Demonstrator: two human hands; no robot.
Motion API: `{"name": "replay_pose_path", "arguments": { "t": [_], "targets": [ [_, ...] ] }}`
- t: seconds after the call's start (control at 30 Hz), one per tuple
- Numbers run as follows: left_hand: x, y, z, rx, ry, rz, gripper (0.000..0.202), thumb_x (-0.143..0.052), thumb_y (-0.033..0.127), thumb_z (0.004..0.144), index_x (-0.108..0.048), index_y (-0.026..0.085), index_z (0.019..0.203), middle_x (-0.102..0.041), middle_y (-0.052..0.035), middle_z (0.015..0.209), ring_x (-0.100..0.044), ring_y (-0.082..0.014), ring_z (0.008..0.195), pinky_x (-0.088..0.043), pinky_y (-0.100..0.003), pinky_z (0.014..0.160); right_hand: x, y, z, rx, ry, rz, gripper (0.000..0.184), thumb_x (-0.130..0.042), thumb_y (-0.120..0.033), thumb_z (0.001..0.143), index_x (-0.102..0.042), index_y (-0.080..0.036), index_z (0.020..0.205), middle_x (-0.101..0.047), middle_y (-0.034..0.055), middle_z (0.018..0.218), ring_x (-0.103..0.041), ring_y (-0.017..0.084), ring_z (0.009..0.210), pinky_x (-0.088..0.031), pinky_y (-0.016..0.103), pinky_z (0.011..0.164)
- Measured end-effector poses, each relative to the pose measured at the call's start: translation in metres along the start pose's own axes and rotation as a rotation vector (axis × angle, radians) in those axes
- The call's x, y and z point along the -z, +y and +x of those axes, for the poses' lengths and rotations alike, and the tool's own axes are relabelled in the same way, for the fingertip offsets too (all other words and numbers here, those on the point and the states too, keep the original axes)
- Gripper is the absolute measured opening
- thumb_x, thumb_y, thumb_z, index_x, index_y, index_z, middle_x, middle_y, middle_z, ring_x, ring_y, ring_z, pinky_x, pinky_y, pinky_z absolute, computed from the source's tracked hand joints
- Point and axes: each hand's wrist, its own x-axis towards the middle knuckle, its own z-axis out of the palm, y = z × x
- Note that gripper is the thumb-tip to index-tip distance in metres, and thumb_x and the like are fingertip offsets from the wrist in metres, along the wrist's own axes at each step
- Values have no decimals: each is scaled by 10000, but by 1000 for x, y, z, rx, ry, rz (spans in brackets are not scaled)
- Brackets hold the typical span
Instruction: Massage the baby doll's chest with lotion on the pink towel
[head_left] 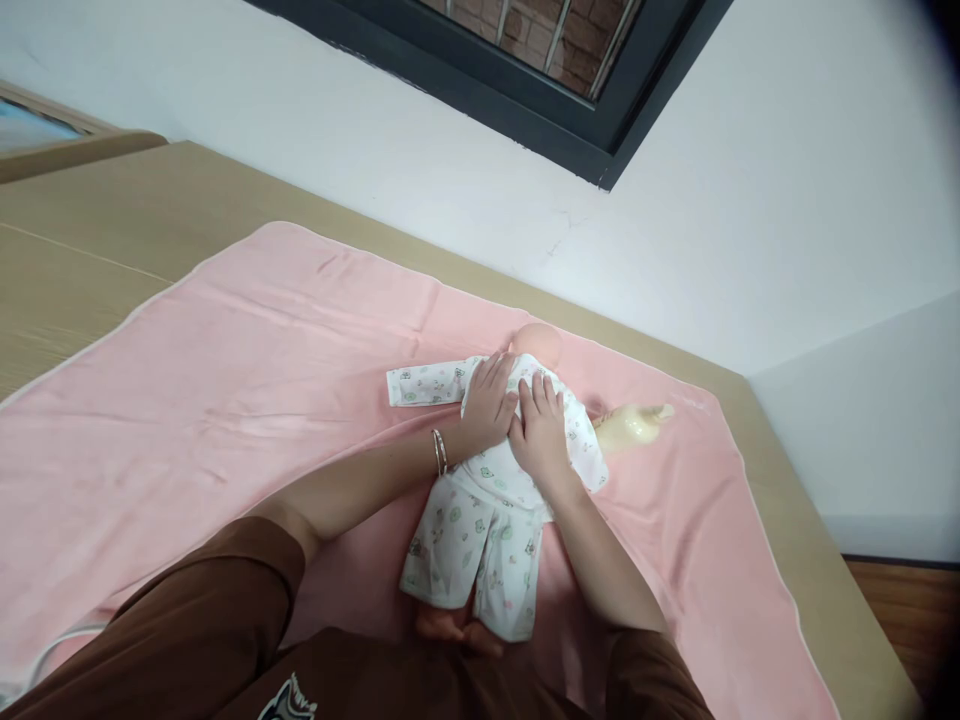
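A baby doll (pixel 537 342) lies on the pink blanket, its head toward the wall and its feet toward me. It wears a white printed top (pixel 495 475) and matching trousers (pixel 450 540). My left hand (pixel 489 405) rests flat on the left side of the doll's chest, fingers stretched out. Beside it, my right hand (pixel 541 430) lies flat on the right side of the chest, with the two hands nearly touching. One sleeve (pixel 427 383) stretches out to the left. Just right of the top lies a glossy pale yellow object (pixel 634 424) whose kind I cannot make out.
The pink blanket (pixel 247 340) covers much of the wooden table (pixel 112 200). A white wall (pixel 480 200) with a dark-framed window (pixel 600 150) rises behind it. A white cord (pixel 56 645) shows at the lower left. Wooden floor appears at the lower right.
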Motion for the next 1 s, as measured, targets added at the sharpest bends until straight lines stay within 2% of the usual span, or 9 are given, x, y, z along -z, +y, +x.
{"name": "replay_pose_path", "arguments": {
  "t": [0.07, 0.2, 0.4, 0.5, 0.6, 0.7, 0.77, 0.9, 1.0],
  "targets": [
    [1, 0, 0, 6, -8, 3, 616, -156, 426, 1034, -302, 103, 1537, -453, -188, 1540, -312, -274, 1505, -269, -512, 1228, 0, 0, 1, -7, 5, 6, 517, -424, -268, 965, -500, -126, 1456, -345, 190, 1611, -240, 344, 1536, -220, 634, 1215],
    [2, 0, 0, 8, -22, 13, 585, -195, 391, 1032, -327, 117, 1532, -461, -170, 1542, -321, -254, 1506, -269, -500, 1236, -5, 3, 2, -30, 159, 37, 529, -425, -307, 969, -494, -117, 1457, -324, 195, 1619, -224, 329, 1542, -244, 617, 1212],
    [5, 5, 3, -42, -107, 61, 456, -286, 306, 1029, -588, 158, 1339, -505, -111, 1525, -341, -256, 1502, -235, -533, 1251, -16, 11, 2, -101, 110, 66, 521, -421, -302, 956, -521, -152, 1445, -421, 173, 1571, -325, 327, 1499, -259, 631, 1197],
    [5, 7, 3, -48, -128, 90, 432, -325, 289, 1020, -603, 167, 1327, -497, -106, 1534, -330, -264, 1508, -235, -545, 1251, -19, 13, -1, -128, 260, -9, 561, -440, -339, 943, -492, -119, 1458, -331, 227, 1603, -253, 389, 1517, -267, 692, 1152],
    [4, 6, 4, -44, -123, 98, 477, -337, 287, 1007, -508, 163, 1435, -426, -120, 1582, -277, -266, 1533, -213, -552, 1258, -21, 14, -3, -98, 382, -74, 598, -434, -355, 943, -441, -119, 1492, -280, 237, 1620, -188, 407, 1536, -258, 711, 1137],
    [1, 3, 3, -33, -75, 81, 545, -313, 301, 1004, -387, 144, 1521, -345, -147, 1622, -216, -266, 1554, -201, -553, 1259, -24, 15, 0, -47, 223, -48, 555, -369, -299, 964, -452, -156, 1494, -385, 194, 1583, -279, 359, 1515, -288, 661, 1153],
    [-1, 1, 2, -28, -56, 73, 555, -297, 315, 1007, -376, 139, 1527, -337, -153, 1625, -211, -268, 1556, -205, -551, 1256, -27, 15, 1, -42, 158, -15, 545, -346, -283, 970, -467, -159, 1487, -406, 175, 1578, -309, 336, 1505, -296, 632, 1167],
    [-6, -1, 0, -25, -74, 105, 541, -331, 338, 1007, -427, 146, 1503, -385, -150, 1601, -255, -282, 1540, -221, -559, 1250, -32, 17, 3, -71, 211, 13, 561, -343, -293, 974, -439, -158, 1510, -360, 173, 1606, -278, 329, 1521, -293, 636, 1170],
    [-7, -2, 1, -29, -132, 124, 494, -330, 319, 1016, -490, 187, 1465, -440, -112, 1574, -334, -269, 1508, -246, -553, 1245, -33, 17, 5, -86, 180, -13, 559, -332, -293, 978, -447, -157, 1508, -391, 158, 1593, -287, 333, 1516, -285, 619, 1181]
  ]
}}
